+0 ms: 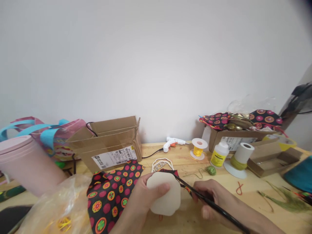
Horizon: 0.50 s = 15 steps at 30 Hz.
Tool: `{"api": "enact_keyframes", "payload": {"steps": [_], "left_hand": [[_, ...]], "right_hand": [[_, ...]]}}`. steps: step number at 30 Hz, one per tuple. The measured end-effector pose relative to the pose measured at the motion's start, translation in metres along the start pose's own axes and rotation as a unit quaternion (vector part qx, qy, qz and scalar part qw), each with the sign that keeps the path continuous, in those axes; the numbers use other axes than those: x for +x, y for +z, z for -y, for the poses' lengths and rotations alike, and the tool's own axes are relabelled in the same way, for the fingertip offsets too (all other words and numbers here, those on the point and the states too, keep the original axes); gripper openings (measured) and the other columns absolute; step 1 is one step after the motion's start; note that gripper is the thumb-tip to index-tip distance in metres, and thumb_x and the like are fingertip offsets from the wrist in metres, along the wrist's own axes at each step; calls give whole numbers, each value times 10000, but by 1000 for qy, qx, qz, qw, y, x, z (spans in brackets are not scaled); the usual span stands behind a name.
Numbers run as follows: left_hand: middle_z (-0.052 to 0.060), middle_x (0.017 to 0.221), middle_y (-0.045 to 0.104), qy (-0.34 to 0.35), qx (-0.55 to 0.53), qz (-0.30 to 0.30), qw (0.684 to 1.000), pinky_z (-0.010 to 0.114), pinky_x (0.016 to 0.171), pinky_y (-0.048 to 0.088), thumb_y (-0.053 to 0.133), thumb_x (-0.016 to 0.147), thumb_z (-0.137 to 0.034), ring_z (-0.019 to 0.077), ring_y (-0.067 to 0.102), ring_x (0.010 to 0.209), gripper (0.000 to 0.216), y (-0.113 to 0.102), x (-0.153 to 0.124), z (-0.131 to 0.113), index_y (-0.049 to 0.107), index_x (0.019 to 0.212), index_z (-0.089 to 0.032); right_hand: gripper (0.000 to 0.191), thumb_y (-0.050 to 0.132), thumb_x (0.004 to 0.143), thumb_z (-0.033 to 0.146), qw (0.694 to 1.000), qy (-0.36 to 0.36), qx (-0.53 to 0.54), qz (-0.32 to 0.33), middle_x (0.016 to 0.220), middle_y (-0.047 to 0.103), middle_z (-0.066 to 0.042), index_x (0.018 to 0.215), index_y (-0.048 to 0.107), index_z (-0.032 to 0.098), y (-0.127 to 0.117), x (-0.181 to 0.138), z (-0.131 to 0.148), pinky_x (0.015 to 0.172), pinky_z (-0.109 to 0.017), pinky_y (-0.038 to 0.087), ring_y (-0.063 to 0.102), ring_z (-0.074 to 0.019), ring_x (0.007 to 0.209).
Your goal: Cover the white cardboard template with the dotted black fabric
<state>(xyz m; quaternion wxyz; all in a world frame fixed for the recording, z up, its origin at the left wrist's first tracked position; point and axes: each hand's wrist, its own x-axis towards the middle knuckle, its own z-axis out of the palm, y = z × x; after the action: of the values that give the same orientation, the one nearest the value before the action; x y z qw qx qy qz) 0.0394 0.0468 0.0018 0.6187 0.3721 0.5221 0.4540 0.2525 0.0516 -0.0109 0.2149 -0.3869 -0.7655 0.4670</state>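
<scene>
My left hand (146,195) grips a cream scalloped flat piece (167,200), thumb pressed on its face, just above the wooden table (243,201). A strip of black patterned fabric peeks out at the piece's top right edge. My right hand (214,198) is closed around a thin black brush (207,201), whose tip touches that top right edge. A cut-out wooden frame (162,164) lies on the table just behind the piece. A black cloth with pink and orange circles (112,195) lies left of my left hand.
An open cardboard box (109,146) stands at back left, a pink tub (21,162) and striped bag at far left. Behind are a white glue gun (174,143), yellow thread spool (198,149), glue bottle (219,154), white reel (240,159) and fabric-filled box (241,130).
</scene>
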Motion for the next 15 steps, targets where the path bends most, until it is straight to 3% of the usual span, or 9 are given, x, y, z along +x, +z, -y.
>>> {"api": "enact_keyframes", "payload": {"steps": [4, 11, 15], "left_hand": [[55, 600, 673, -1, -1, -13, 1000, 224, 390, 421, 764, 447, -341, 166, 589, 456, 398, 2, -1, -1, 632, 756, -127], [46, 552, 663, -13, 25, 16, 999, 193, 317, 358, 759, 449, -308, 151, 560, 394, 343, 7, -3, 0, 647, 716, -125], [50, 570, 669, -4, 22, 12, 1000, 200, 336, 377, 762, 433, -288, 147, 560, 403, 325, 8, -1, 3, 651, 690, -124]], "right_hand": [[467, 547, 619, 626, 1000, 10, -10, 27, 570, 301, 66, 719, 458, 178, -7, -1, 5, 434, -214, 174, 245, -94, 530], [563, 436, 597, 733, 999, -1, -6, 49, 579, 289, 60, 704, 431, 180, -9, -2, -4, 442, -226, 156, 224, -98, 531], [524, 516, 590, 685, 999, 13, -11, 35, 589, 290, 62, 700, 432, 180, -9, -4, -11, 461, -224, 171, 233, -100, 554]]}}
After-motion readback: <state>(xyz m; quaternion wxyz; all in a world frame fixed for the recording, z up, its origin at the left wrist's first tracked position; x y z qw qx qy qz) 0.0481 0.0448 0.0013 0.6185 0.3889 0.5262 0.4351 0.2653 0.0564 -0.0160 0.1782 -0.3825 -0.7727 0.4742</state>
